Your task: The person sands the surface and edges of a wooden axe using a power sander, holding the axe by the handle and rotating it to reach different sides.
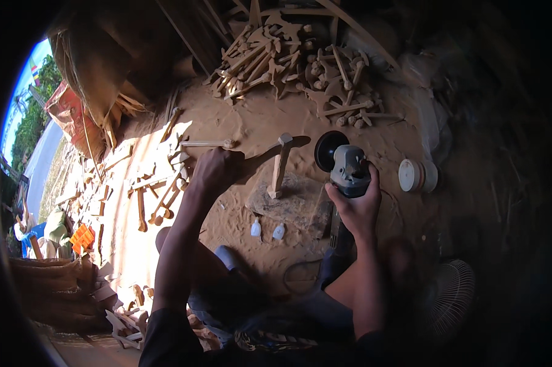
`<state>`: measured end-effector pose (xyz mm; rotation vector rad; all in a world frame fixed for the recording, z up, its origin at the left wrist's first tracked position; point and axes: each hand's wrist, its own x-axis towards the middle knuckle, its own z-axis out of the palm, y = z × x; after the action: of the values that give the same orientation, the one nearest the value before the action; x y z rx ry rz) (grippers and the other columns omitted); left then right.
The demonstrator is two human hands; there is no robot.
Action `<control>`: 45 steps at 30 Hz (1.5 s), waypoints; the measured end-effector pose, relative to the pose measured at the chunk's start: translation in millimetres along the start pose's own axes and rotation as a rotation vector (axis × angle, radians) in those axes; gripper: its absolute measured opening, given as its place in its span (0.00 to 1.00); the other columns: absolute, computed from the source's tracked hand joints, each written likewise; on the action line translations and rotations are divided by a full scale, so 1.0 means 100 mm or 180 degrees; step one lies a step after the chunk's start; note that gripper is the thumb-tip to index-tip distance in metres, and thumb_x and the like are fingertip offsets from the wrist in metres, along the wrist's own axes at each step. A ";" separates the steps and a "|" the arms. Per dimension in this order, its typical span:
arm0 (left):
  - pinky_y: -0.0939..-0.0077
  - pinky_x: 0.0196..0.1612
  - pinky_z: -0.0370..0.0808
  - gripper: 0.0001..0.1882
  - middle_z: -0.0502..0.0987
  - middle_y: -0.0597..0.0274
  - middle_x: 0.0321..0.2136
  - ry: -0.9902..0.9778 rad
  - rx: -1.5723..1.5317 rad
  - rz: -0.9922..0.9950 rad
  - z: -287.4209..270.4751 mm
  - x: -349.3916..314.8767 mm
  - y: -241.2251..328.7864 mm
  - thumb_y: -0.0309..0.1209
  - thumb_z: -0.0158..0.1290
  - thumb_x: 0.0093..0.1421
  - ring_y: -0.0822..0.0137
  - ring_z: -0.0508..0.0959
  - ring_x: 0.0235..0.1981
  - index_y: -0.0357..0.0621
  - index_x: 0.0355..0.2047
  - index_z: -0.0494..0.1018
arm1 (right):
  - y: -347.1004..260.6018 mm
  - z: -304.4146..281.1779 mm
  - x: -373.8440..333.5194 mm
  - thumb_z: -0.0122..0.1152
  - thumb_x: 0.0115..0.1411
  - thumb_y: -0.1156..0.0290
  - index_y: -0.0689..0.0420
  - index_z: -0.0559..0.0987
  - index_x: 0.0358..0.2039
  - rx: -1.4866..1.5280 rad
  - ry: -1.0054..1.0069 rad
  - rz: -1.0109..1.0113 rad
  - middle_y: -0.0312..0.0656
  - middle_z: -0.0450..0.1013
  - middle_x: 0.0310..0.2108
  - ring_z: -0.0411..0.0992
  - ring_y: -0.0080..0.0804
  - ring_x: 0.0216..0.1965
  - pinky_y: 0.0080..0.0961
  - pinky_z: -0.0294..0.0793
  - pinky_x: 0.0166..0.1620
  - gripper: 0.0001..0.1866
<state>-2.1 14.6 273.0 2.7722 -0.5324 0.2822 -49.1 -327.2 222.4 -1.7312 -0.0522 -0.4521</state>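
My left hand (220, 166) is closed around one end of a flat, curved wooden piece (254, 164). A squared wooden post (279, 168) crosses the piece near its far end and reaches down to a rough block (297, 205) on the ground. Whether post and piece are joined, I cannot tell. In my right hand (360, 207) is a grey and black angle grinder (350, 168), gripped by its body. The grinder's round black disc (331, 151) faces the wood, with a small gap between them. Whether the disc spins does not show.
A heap of shaped wooden parts (270, 58) lies at the back, with more wooden pieces (157, 189) in sunlight at left. Two small whitish objects (256, 229) sit before the block. At right are a round white container (412, 175) and a wire fan guard (453, 293).
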 end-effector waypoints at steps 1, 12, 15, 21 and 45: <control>0.53 0.29 0.78 0.10 0.81 0.54 0.22 -0.0011 -0.0029 0.0032 0.02 0.04 0.08 0.41 0.66 0.56 0.48 0.83 0.25 0.49 0.30 0.85 | -0.08 0.02 -0.02 0.81 0.50 0.67 0.63 0.67 0.63 -0.0031 0.0031 0.0008 0.51 0.79 0.48 0.81 0.36 0.46 0.35 0.81 0.51 0.43; 0.55 0.28 0.76 0.12 0.79 0.58 0.20 0.0063 0.0398 0.0476 0.10 0.12 0.25 0.41 0.68 0.56 0.51 0.81 0.23 0.48 0.27 0.81 | -0.28 0.17 -0.04 0.79 0.51 0.67 0.57 0.66 0.63 -0.0065 -0.0132 -0.0185 0.51 0.82 0.42 0.84 0.40 0.42 0.39 0.83 0.47 0.43; 0.54 0.29 0.80 0.09 0.80 0.52 0.21 -0.0137 0.0635 0.0449 0.07 0.08 0.21 0.39 0.65 0.59 0.49 0.82 0.24 0.48 0.32 0.84 | -0.34 0.18 -0.07 0.80 0.50 0.68 0.58 0.66 0.63 -0.0299 -0.0095 -0.0181 0.51 0.82 0.43 0.84 0.39 0.42 0.39 0.83 0.46 0.43; 0.64 0.28 0.80 0.08 0.82 0.54 0.22 -0.0067 0.0483 0.0471 0.06 0.09 0.26 0.34 0.65 0.61 0.56 0.84 0.23 0.43 0.31 0.82 | -0.13 0.00 -0.08 0.82 0.49 0.68 0.62 0.66 0.63 -0.0315 0.0298 -0.0282 0.52 0.81 0.45 0.83 0.38 0.43 0.37 0.82 0.47 0.45; 0.58 0.17 0.75 0.12 0.75 0.56 0.15 0.1267 -0.0533 0.1207 1.94 0.16 0.12 0.29 0.61 0.61 0.55 0.79 0.15 0.48 0.24 0.70 | 0.74 -0.24 -0.43 0.84 0.47 0.62 0.66 0.65 0.67 -0.1155 -0.0101 0.0614 0.54 0.81 0.48 0.82 0.46 0.50 0.41 0.79 0.56 0.51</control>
<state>34.0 -65.8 98.6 2.3492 -0.9202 0.8113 -74.1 -356.8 142.2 -2.0761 0.1835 -0.3035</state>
